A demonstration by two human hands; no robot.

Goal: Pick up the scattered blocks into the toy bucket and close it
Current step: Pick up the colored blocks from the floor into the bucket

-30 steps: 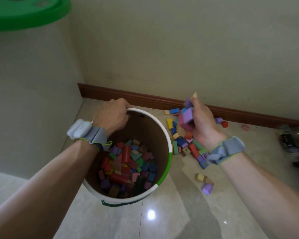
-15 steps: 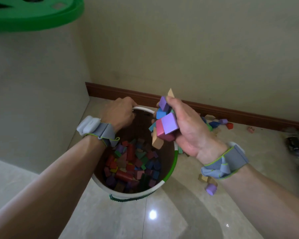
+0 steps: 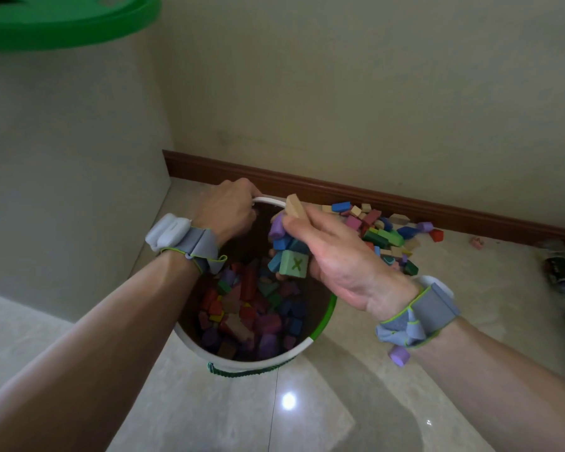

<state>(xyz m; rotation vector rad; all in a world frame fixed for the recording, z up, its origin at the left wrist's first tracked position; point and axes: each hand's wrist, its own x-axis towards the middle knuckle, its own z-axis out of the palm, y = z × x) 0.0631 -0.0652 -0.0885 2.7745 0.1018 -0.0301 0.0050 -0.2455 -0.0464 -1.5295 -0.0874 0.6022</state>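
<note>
Currently a handful of blocks [image 3: 289,252] is clutched in curled right hand [image 3: 336,259] fingers over the bucket [image 3: 322,324]; rim at 11 o'clock gripped by left hand [image 3: 229,208]. Blocks judged light, rigid, slippery — scattered blocks [image 3: 384,233] best scooped in clusters.

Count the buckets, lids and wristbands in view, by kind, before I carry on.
Toy bucket: 1
Green lid: 1
Grey wristbands: 2
Total: 4
</note>
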